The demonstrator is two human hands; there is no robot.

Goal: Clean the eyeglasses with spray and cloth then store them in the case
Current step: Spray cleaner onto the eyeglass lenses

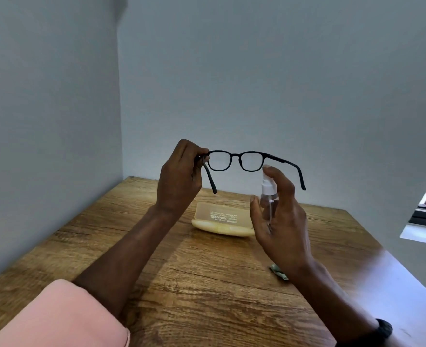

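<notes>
The left hand (179, 171) is pinching the black eyeglasses (242, 161) at the left hinge, fingers curled tight, holding them up above the wooden table (156, 259) with both temples unfolded. The right hand (279, 216) is wrapping loosely around a small clear spray bottle (268, 196), index fingertip resting on its white nozzle, just below the right lens. The pale yellow case (222, 221) is lying open on the table beyond the hands; its lid is carrying print too blurred to read. A folded cloth (278, 271) is showing partly from under the right wrist.
</notes>
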